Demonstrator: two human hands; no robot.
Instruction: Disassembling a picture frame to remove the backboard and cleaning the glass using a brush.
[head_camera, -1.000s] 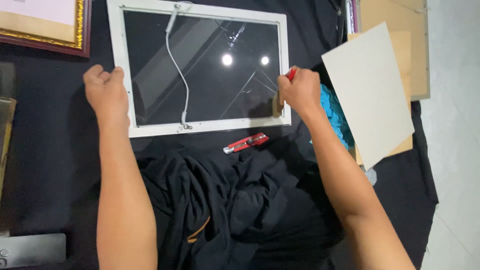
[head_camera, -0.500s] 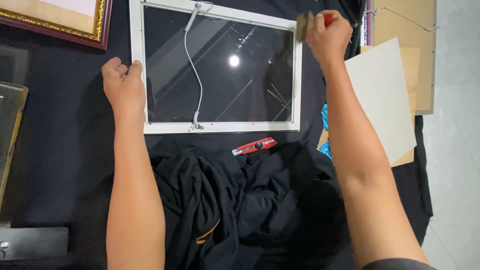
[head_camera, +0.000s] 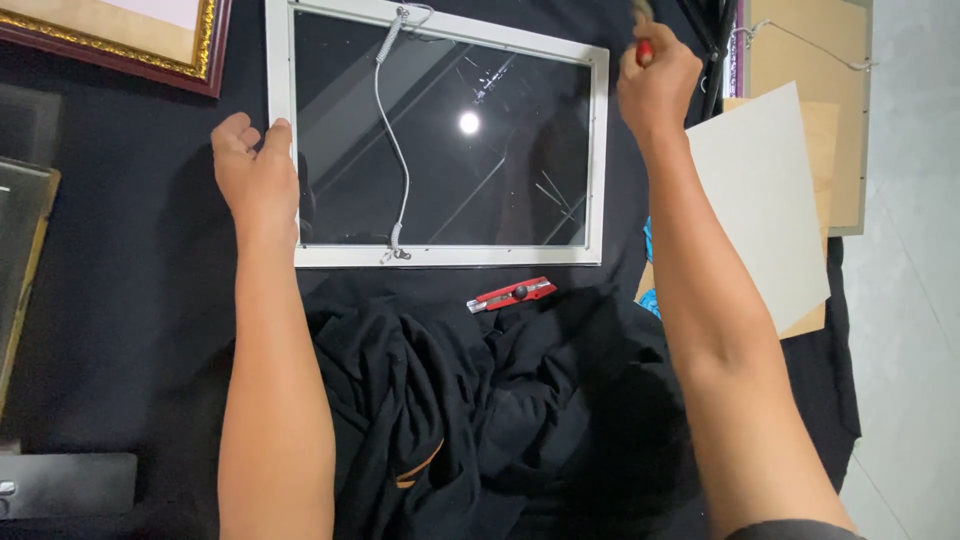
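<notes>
A white picture frame (head_camera: 440, 256) with a glass pane lies flat on black cloth, a white hanging cord (head_camera: 393, 150) draped across the glass. My left hand (head_camera: 255, 175) grips the frame's left edge. My right hand (head_camera: 655, 75) is closed around a small red-handled tool (head_camera: 643, 50) just beyond the frame's upper right corner; the tool's tip is blurred and partly out of view. A red utility knife (head_camera: 512, 294) rests on the cloth just below the frame's bottom edge.
A gold-and-maroon frame (head_camera: 130, 45) lies at upper left. A pale backing board (head_camera: 765, 200) over tan boards sits at right, with something blue (head_camera: 648, 270) under it. Bunched black fabric (head_camera: 470, 420) fills the near middle. A glass-fronted frame (head_camera: 20, 260) is at the left edge.
My right hand moved from the frame's right edge up to beyond its upper right corner, carrying the red-handled tool. My left hand stayed on the left edge.
</notes>
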